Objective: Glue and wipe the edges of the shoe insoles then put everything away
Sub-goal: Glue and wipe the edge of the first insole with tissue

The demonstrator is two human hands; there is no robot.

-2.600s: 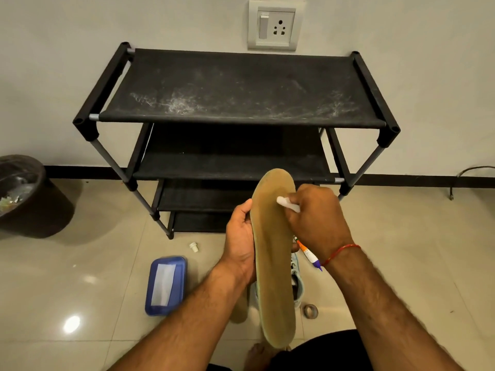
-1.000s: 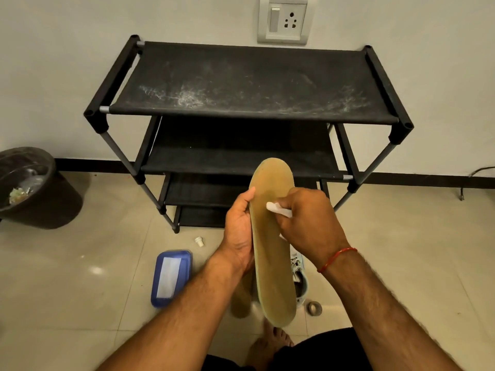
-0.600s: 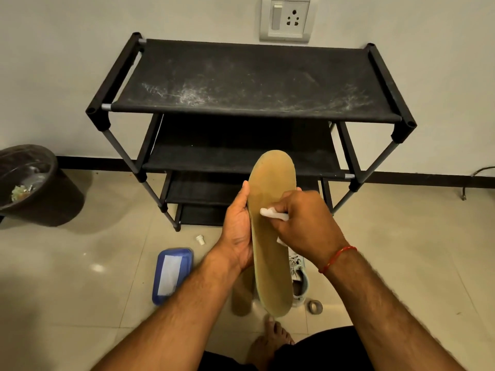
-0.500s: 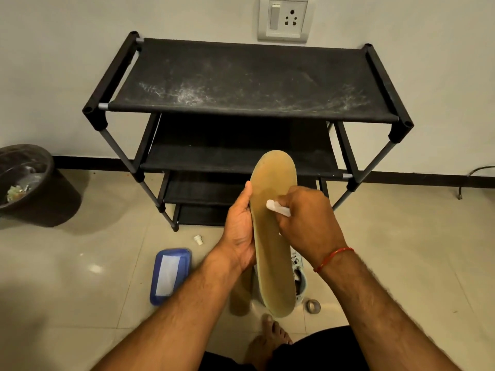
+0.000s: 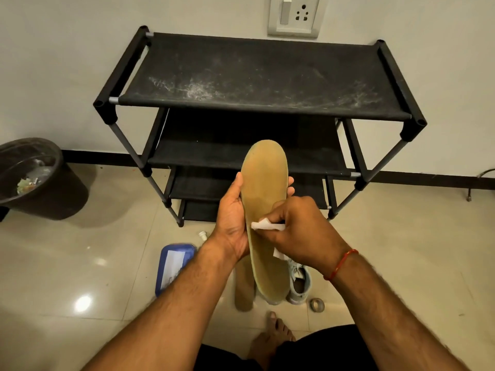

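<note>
At far left on the tiled floor [image 5: 80, 263], a dark round bin [image 5: 40, 180] with a few scraps inside, close to the wall. Nearer the middle, flat on the floor, a blue rectangular box [image 5: 174, 266] with a white label on top. Just beyond it and apart from it, a small white cap [image 5: 202, 235]. Behind, against the wall, a black shoe rack [image 5: 254, 76] with several fabric shelves, the top one streaked with pale dust.

In front of the rack, raised in the air, the left grip [image 5: 231, 220]: thumb on the left edge of a tan insole [image 5: 265, 183], fingers wrapped behind it, fingertips showing past the right edge. Insole upright, rounded toe end up, broad tan face toward the camera. Lower down, flat on the floor, a second insole [image 5: 243, 290] of the same colour, partly hidden behind the held one.

Against the held insole, near its left edge and about halfway down, a small folded white wipe [image 5: 263, 225], pinched in the right grip [image 5: 300, 231], fingers curled tight round it, knuckles toward the camera. Red thread [image 5: 341, 263] round the right wrist.

Under the right grip, on the floor, a pale shoe [image 5: 301, 282], opening upward. To its right, a small ring [image 5: 317, 304], too small to identify. High on the wall, above the rack's right half, a white switch-and-socket plate [image 5: 294, 16]. At far right by the skirting, the end of a dark cable [image 5: 479, 178].
</note>
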